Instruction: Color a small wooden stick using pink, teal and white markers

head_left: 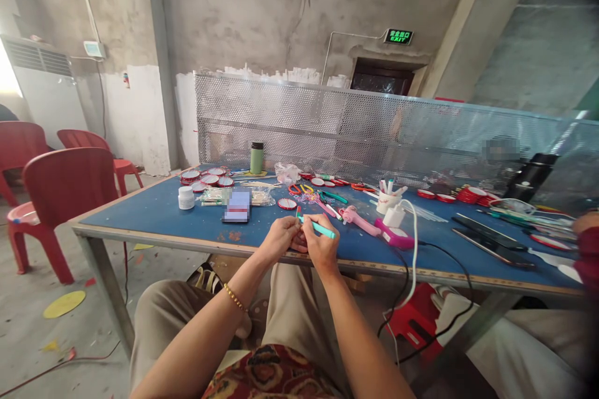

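In the lower centre of the frame, the person's two hands meet above the near edge of the blue worktop [154, 219]. The right hand [324, 246] holds a turquoise pen [326, 230], its grip pinching the barrel near the left end, while the other end points towards the right of the frame. The left hand [282, 235] is just beside it with fingers curled, close to the pen's left end; whether its grip is pressed round something small cannot be told.

Just above the hands, a red-rimmed disc [287, 204] lies on the worktop. To its left are a phone [238, 209], a clear packet of sticks [262, 196] and a white jar [186, 198]. Right of the hands lie a pink tool [361, 221] and a magenta block [397, 237], with a white cup [387, 203] of pens near them. Further up, a green bottle [256, 159] stands upright near a cluster of red-rimmed discs [210, 179], before a perforated metal screen [281, 115].

At the right edge, another person's hand [586, 222] and dark red sleeve [590, 252] show. Red chairs [70, 184] stand at the left, and a green exit sign [399, 37] glows at upper right.
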A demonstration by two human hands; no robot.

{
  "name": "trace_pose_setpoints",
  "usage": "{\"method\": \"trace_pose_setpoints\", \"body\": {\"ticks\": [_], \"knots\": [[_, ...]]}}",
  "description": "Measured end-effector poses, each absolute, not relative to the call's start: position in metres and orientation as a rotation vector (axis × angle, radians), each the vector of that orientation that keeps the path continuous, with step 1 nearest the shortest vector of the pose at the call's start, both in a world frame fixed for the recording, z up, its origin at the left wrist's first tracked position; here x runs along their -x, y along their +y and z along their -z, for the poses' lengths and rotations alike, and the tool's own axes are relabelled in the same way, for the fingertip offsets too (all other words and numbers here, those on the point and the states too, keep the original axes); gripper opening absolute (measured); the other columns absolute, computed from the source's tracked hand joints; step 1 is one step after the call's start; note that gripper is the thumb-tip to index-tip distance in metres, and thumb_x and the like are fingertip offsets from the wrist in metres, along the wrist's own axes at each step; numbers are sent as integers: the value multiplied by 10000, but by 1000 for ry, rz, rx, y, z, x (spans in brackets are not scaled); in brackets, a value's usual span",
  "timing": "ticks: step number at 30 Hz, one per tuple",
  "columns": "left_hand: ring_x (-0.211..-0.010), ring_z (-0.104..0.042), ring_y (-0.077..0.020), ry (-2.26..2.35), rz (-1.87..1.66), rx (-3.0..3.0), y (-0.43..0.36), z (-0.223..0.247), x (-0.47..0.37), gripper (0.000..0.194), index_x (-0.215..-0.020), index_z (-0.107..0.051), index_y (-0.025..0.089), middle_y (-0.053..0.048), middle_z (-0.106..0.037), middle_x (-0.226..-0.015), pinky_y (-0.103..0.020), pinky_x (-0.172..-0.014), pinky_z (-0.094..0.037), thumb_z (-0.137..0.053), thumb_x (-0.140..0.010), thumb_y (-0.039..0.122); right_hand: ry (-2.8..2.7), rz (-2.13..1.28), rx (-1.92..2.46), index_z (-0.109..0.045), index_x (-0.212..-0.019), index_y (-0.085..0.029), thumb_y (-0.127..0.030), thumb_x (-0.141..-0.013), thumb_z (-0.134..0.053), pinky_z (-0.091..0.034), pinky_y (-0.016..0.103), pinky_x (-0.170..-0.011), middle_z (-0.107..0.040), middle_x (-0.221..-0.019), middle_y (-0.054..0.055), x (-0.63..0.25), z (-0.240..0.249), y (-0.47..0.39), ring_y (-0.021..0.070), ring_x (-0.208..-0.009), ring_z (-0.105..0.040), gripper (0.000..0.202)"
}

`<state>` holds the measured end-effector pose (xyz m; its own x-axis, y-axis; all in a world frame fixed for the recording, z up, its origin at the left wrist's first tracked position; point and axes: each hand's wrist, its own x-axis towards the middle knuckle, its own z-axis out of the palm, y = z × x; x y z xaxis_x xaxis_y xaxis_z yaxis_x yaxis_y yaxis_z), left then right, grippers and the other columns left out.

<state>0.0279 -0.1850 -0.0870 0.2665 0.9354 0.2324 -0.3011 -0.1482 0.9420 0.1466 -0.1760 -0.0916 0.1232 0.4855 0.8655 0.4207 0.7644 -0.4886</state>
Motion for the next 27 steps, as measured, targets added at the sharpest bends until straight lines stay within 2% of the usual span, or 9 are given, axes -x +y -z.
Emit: {"method": "trace_pose_setpoints", "body": {"ticks": [6, 17, 27], "knots": [[-540, -657, -127, 679, -1232, -1261, -185, 87, -28, 393, -777, -533, 128, -9, -599, -655, -249, -537, -582, -721, -752, 472, -1458, -104, 770, -646, -757, -191, -313, -905, -564, -504, 251, -587, -652, -657, 3, -146, 91, -179, 136, -576, -594, 208], [-540, -636, -107, 685, -1257, -1256, -186, 88, -29, 278, -759, -534, 129, 3, -592, -645, -247, -551, -589, -693, -766, 357, -1516, -55, 735, -647, -789, -189, -296, -909, -552, -511, 250, -619, -670, -706, 14, -146, 90, -177, 141, -624, -614, 187], [-554, -658, -124, 697, -1250, -1273, -185, 88, -29, 290, -772, -536, 121, -8, -596, -671, -255, -554, -594, -686, -775, 370, -1494, -60, 751, -649, -787, -182, -284, -911, -552, -506, 246, -608, -668, -693, 8, -146, 91, -178, 132, -600, -602, 188]]}}
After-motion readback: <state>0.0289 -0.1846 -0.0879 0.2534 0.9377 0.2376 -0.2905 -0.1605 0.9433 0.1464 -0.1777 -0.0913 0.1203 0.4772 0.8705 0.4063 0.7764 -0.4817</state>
